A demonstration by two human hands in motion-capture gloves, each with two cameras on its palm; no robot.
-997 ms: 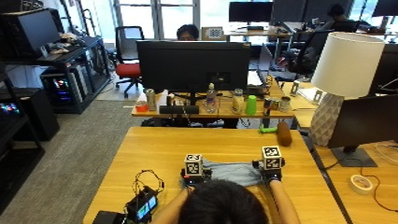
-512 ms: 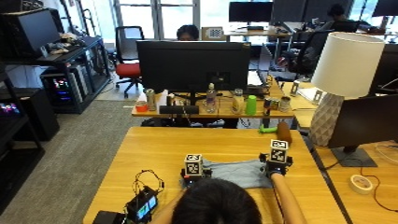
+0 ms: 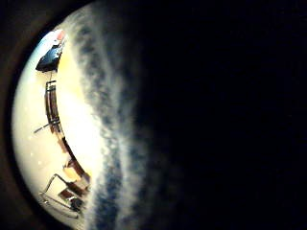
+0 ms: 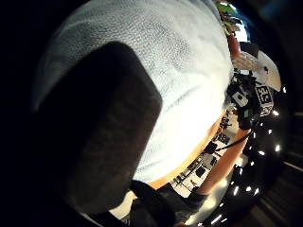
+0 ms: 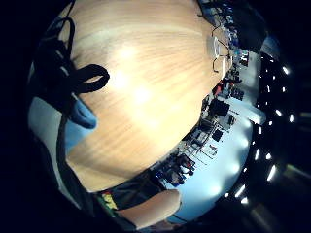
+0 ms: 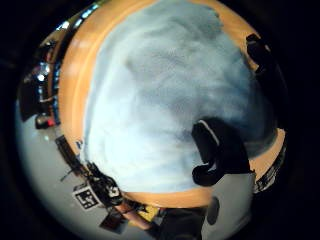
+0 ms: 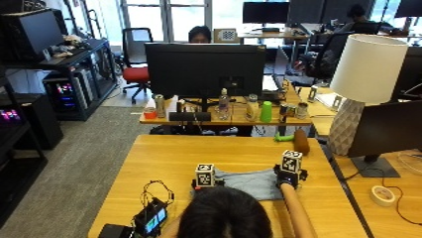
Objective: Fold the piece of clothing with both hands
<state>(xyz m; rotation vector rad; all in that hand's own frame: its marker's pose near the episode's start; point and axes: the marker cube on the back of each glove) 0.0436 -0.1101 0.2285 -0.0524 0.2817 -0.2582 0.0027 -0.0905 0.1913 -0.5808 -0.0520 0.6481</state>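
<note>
Two gloved hands sit at the ends of a light blue cloth (image 7: 254,182) lying flat on the wooden table (image 7: 198,153). The left hand (image 7: 200,184) lies on the cloth's left end, thumb flat on the fabric, gripping nothing. The right hand (image 7: 288,178) hovers at its right edge; whether its fingers hold cloth I cannot tell.

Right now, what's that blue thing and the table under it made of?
The light blue piece of clothing looks like soft matte knit fabric: the palm views show a fine woven texture. The light wooden table looks like smooth wood or wood veneer, with visible grain and a slight sheen.
</note>
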